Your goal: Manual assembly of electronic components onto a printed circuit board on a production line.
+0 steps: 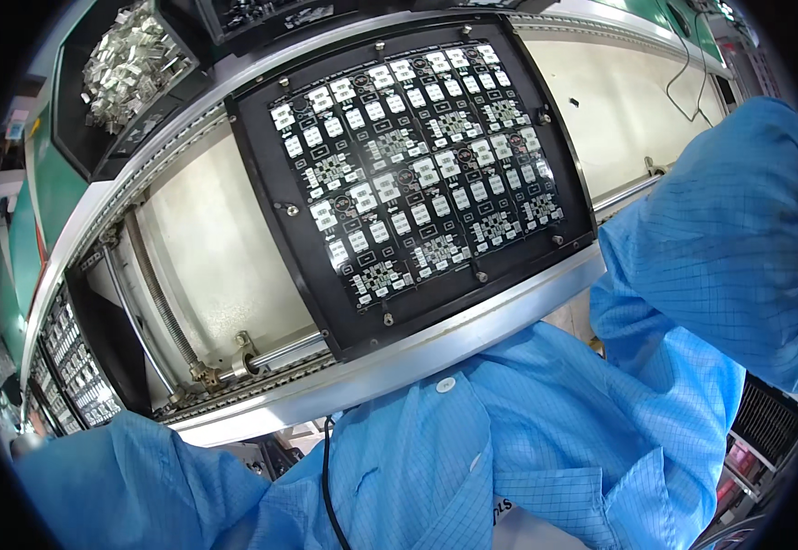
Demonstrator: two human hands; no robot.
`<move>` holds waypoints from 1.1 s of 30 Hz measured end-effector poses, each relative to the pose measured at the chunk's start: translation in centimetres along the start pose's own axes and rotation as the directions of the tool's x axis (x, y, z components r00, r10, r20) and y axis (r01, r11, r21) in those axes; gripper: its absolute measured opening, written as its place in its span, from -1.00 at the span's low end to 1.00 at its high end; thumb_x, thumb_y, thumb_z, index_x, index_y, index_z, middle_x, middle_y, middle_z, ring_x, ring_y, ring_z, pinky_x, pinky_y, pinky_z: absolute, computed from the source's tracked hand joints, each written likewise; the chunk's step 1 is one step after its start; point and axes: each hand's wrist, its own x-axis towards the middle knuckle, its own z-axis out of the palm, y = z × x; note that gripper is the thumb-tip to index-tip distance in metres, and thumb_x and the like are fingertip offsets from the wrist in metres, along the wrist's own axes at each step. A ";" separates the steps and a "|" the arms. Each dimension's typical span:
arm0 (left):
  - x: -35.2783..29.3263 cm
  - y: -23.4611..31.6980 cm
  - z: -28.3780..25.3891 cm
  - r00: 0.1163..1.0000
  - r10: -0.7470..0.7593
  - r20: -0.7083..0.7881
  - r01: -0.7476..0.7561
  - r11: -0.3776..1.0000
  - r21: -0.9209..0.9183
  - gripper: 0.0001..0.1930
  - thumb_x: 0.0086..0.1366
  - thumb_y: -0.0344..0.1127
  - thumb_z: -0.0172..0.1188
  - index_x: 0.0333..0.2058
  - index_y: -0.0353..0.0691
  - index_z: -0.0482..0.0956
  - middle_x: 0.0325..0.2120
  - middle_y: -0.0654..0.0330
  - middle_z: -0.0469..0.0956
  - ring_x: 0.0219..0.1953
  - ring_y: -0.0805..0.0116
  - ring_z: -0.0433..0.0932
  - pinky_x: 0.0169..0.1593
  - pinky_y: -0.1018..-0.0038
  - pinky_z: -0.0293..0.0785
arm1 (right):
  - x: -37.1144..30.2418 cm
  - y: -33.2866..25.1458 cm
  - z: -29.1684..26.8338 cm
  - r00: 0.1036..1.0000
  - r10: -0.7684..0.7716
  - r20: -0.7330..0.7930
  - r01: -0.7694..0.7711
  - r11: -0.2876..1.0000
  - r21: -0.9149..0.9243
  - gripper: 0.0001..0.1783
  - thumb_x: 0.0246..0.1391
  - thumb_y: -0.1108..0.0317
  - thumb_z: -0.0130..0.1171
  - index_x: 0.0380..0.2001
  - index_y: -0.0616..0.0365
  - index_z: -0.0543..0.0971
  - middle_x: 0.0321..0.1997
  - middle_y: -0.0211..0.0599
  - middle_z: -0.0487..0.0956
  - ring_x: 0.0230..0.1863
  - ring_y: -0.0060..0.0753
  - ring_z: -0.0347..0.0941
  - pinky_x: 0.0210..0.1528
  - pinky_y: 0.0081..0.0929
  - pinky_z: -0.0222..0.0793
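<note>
Neither of my hands shows. My left blue sleeve [133,477] runs off at the lower left, near another black tray of boards [78,367] beside the conveyor. The right blue sleeve [720,238] is bent upward at the right edge, its hand out of sight. In front of my body a black carrier frame [280,266] lies across the conveyor rails, slightly tilted in view. It holds a panel of dark circuit boards [417,174] with rows of white pads and small parts. Small metal posts stick up along the frame's border.
A black bin [74,119] heaped with small silver metal parts [133,69] stands at the upper left. Beside it is another dark bin [275,14]. The silver conveyor rail [454,339] passes close to my body. A threaded rod [156,293] and a thin cable [683,82] flank the frame.
</note>
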 end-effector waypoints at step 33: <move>1.1 2.1 -0.1 0.999 0.013 -0.032 0.000 0.923 0.384 -0.71 0.30 -0.28 -0.10 -0.18 -0.36 0.50 -0.36 0.10 0.53 -0.33 0.26 0.48 -0.19 0.55 0.40 | 0.9 -0.7 3.6 0.968 -0.146 0.203 0.094 0.964 0.247 -0.78 0.11 0.45 0.00 -0.19 0.26 0.52 -0.41 -0.28 0.56 -0.34 -0.43 0.49 -0.34 -0.55 0.39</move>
